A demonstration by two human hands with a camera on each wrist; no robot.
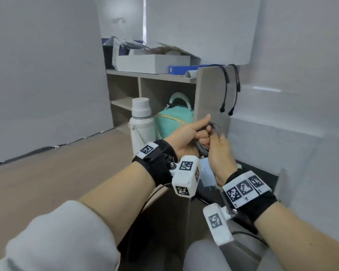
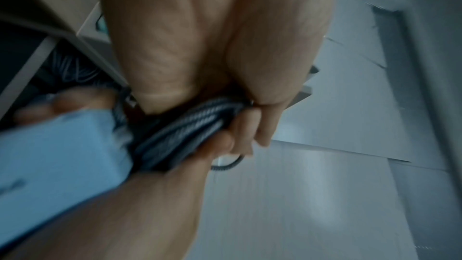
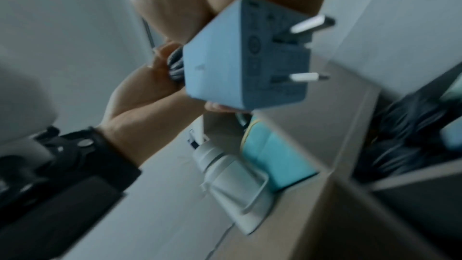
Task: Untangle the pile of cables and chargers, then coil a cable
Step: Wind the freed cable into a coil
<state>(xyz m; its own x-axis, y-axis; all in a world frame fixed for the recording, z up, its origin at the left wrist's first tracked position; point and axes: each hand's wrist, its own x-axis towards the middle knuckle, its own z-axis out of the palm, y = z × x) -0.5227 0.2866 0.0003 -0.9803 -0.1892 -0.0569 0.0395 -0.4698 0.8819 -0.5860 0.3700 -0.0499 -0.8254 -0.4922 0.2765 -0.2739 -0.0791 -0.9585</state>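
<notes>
- Left hand [image 1: 186, 133] clenches gray braided cable [image 2: 190, 126] bundle, held mid-air before the shelf unit [image 1: 209, 94].
- Right hand [image 1: 219, 153] pinches the loops, charger block [image 3: 247, 56] against its palm.
- Cable likely light, springy; hold across all loops.

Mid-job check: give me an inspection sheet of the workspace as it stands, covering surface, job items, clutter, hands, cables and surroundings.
Surface: wooden desk, bare where visible.
Job's things: grey braided cable bunched in loops; pale blue charger, two prongs out.
Clutter: white bottle, teal bag, boxes and blue folder on the shelf unit.
Hands: left hand grips the cable loops; right hand holds the charger and meets the loops.
Cables: two black cords hang off the shelf side.
Surroundings: white partition walls.
</notes>
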